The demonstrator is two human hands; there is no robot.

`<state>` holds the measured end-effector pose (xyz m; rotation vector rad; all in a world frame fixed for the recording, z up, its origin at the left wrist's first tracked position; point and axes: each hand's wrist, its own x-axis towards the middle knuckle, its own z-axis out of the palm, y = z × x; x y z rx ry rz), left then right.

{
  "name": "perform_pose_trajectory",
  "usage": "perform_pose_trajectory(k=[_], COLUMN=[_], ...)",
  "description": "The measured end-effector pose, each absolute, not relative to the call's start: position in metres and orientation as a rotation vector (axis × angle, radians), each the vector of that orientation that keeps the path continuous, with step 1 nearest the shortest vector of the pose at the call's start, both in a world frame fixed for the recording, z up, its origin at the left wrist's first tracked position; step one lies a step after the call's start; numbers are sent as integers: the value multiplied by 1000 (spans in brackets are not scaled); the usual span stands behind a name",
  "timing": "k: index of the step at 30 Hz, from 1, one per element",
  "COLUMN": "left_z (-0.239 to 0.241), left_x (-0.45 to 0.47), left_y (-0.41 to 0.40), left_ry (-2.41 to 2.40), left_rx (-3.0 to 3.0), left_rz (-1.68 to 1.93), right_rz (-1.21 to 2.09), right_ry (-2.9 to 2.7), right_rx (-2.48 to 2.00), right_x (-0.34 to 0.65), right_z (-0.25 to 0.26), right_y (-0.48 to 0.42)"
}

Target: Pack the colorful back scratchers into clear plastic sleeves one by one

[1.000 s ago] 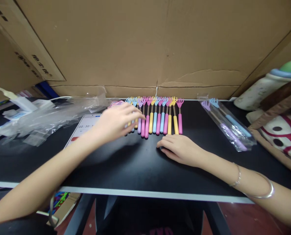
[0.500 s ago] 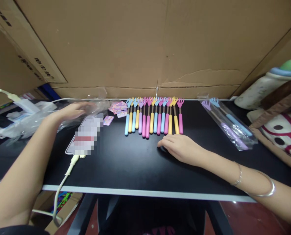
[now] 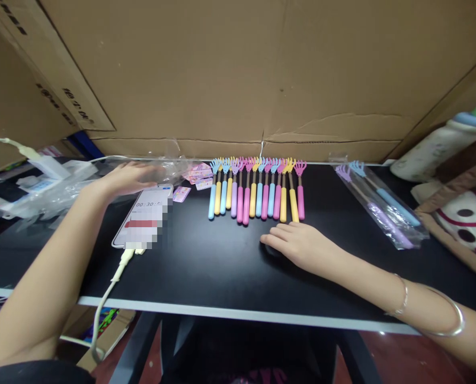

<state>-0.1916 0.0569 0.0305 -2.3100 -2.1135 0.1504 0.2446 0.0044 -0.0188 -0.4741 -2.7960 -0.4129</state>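
Observation:
My left hand (image 3: 131,178) reaches over clear plastic bags (image 3: 169,168) behind the phone, fingers stretched out and slightly blurred; whether it touches the plastic I cannot tell. My right hand (image 3: 292,241) rests on the black table, fingers loosely bent and holding nothing, close to the handle end of a yellow back scratcher (image 3: 294,205). Several blue, yellow, purple and pink back scratchers (image 3: 246,205) lie side by side in a row, claw heads toward the cardboard. Small printed cards (image 3: 198,173) are piled left of the row, with a single card (image 3: 181,194) nearer me.
A phone (image 3: 142,213) with a plugged-in white cable (image 3: 120,269) lies on the left. Two bagged back scratchers (image 3: 378,205) lie on the right, beside a bottle (image 3: 430,149) and a patterned bag (image 3: 466,218). Cardboard (image 3: 222,74) walls off the back; a power strip (image 3: 49,173) sits far left.
The whole view has shifted slightly, moving the table's things a little to the right. My left hand stays over the plastic bags, and my right hand's fingers look a little more spread.

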Motion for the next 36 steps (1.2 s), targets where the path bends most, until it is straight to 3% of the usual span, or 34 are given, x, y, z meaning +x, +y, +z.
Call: perform_pose_trajectory(k=[6,13,22,30,36], left_z=[38,46,80,86,51], left_x=[-186,-175,-119,-37,9], left_y=[55,44,35,30,17], left_ry=[-1991,-1918,-1764,-1276,-916], left_rx=[-2129,-1903,-1815,-2112,-2379], left_rz=[166,-422,-696,-603,-548], right_rz=[-426,-394,-366,-173,-356], right_ry=[-2799,-2825,-2832,-2487,-2166], right_rx=[-481,-508,-518,-651,-704], right_x=[245,244,244,254,260], right_z=[-21,-19,-20,5,23], right_y=[5,4,3,9,7])
